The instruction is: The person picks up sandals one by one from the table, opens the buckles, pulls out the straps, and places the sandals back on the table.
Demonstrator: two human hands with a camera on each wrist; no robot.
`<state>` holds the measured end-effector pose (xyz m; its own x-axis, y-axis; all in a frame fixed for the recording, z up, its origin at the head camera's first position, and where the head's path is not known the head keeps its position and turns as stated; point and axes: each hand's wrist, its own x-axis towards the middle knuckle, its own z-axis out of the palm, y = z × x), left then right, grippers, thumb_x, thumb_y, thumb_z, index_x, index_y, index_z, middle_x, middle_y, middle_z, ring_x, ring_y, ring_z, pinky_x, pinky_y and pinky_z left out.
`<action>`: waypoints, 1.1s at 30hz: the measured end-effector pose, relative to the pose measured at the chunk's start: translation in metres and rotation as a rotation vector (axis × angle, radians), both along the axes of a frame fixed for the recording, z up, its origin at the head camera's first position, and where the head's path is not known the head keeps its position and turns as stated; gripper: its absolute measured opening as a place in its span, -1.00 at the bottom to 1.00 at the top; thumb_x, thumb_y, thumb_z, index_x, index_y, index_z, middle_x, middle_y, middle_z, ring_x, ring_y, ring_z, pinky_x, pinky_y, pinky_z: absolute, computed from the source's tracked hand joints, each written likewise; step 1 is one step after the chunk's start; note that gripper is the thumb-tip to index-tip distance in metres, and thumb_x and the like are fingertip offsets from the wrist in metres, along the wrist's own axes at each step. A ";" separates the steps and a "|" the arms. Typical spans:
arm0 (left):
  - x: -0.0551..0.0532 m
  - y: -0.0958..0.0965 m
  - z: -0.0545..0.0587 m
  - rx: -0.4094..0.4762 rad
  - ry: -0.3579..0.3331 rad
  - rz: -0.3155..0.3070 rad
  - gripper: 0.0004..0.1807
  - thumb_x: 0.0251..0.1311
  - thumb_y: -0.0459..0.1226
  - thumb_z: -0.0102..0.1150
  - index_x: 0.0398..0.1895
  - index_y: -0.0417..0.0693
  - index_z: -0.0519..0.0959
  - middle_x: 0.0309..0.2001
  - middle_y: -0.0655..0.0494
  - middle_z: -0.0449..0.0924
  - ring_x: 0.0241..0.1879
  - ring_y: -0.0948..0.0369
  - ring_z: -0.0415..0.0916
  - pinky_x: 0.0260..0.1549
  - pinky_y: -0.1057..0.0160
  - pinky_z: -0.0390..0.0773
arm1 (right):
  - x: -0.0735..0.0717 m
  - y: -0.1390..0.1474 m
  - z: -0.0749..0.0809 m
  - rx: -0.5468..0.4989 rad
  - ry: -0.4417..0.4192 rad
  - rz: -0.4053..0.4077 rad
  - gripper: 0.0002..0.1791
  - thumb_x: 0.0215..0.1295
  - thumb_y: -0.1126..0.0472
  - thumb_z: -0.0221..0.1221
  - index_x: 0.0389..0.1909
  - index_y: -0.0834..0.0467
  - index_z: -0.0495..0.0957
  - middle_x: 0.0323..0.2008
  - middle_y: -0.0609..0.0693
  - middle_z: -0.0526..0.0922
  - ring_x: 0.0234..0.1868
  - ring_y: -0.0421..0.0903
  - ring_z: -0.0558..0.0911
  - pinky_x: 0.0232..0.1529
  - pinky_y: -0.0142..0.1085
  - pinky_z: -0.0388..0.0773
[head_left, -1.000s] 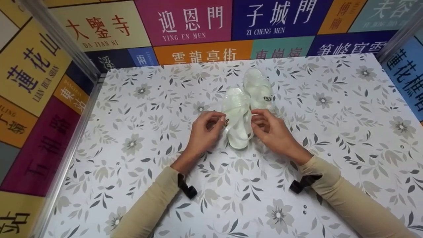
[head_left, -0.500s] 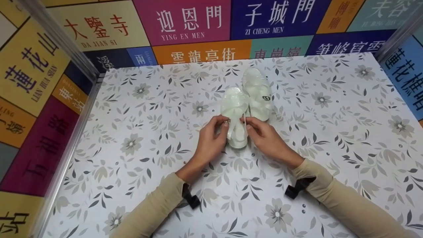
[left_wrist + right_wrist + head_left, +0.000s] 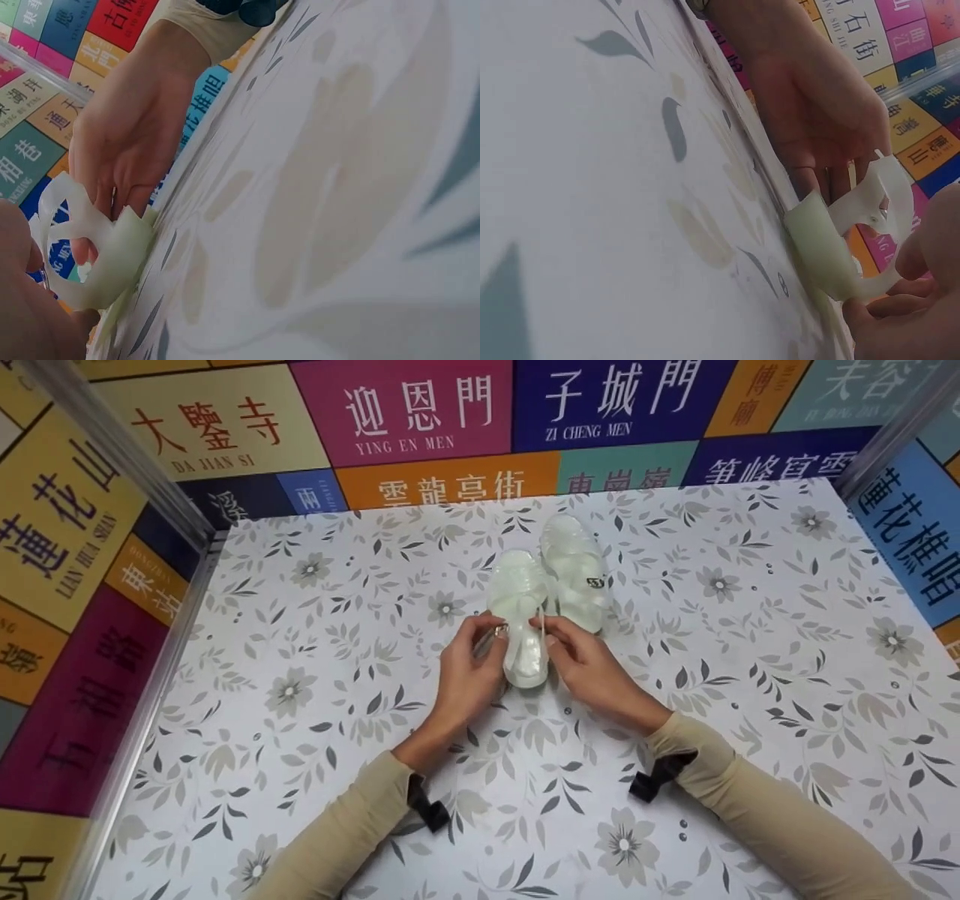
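Note:
Two pale, translucent sandals lie on the table, toes pointing away. My left hand [image 3: 469, 671] holds the buckle side of the near sandal [image 3: 527, 660] between thumb and forefinger. On its opposite side my right hand [image 3: 596, 671] pinches the thin ankle strap, which stands up from the sole. The far sandal [image 3: 571, 547], with a dark buckle on its strap, lies just beyond, to the right. In the right wrist view the heel and raised straps [image 3: 821, 240] show between both hands. The left wrist view has the same heel [image 3: 124, 247], with my fingertips partly hidden.
A white tabletop [image 3: 360, 825] with a grey leaf and flower pattern spreads under the sandals. Colourful panels [image 3: 412, 409] with lettering stand along the back and both sides. Each sleeve has a black wrist camera [image 3: 431, 810].
My right hand has come inward from beside the near sandal and now has its ankle strap. My left hand has closed in on the buckle. The view has shifted slightly; the far sandal stays put.

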<state>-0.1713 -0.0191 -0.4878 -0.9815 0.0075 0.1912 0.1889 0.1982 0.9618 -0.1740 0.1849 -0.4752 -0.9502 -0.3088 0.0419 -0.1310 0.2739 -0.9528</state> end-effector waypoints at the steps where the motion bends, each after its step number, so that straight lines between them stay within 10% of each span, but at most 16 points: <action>1: -0.002 -0.001 0.000 0.007 -0.001 0.010 -0.79 0.54 -0.27 0.21 0.14 -0.08 0.63 0.31 -0.07 0.68 0.47 0.12 0.55 0.51 0.20 0.47 | -0.003 -0.002 0.001 -0.001 0.006 -0.002 -0.57 0.74 0.23 -0.03 0.50 0.11 0.47 0.51 0.00 0.55 0.59 -0.07 0.45 0.62 -0.17 0.35; 6: -0.020 0.002 0.002 0.008 0.008 0.073 -0.78 0.50 -0.28 0.23 0.12 -0.07 0.64 0.33 -0.08 0.68 0.45 0.13 0.56 0.55 0.15 0.42 | -0.022 -0.008 0.001 0.013 0.052 -0.027 -0.53 0.75 0.23 -0.06 0.55 0.13 0.44 0.53 -0.01 0.53 0.40 -0.08 0.55 0.40 -0.31 0.45; 17: -0.056 0.010 -0.003 0.020 0.015 0.169 -0.77 0.46 -0.29 0.21 0.09 -0.14 0.65 0.21 -0.08 0.74 0.40 0.10 0.61 0.49 0.22 0.49 | -0.053 -0.025 -0.005 -0.027 0.056 -0.097 -0.53 0.76 0.24 -0.10 0.55 0.13 0.44 0.56 0.06 0.49 0.63 -0.03 0.37 0.68 -0.13 0.27; 33: -0.066 0.002 -0.011 0.020 -0.008 0.177 -0.79 0.55 -0.25 0.20 0.09 -0.11 0.67 0.13 -0.02 0.75 0.28 0.13 0.68 0.40 0.24 0.57 | -0.060 -0.026 -0.009 0.014 -0.032 -0.103 -0.49 0.79 0.14 -0.13 0.62 0.08 0.35 0.65 -0.04 0.36 0.73 -0.09 0.20 0.74 -0.21 0.09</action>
<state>-0.2370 -0.0169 -0.4988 -0.9686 -0.1696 0.1819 0.1451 0.2089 0.9671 -0.2344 0.1586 -0.4839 -0.9776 -0.2102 0.0079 -0.0717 0.2974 -0.9521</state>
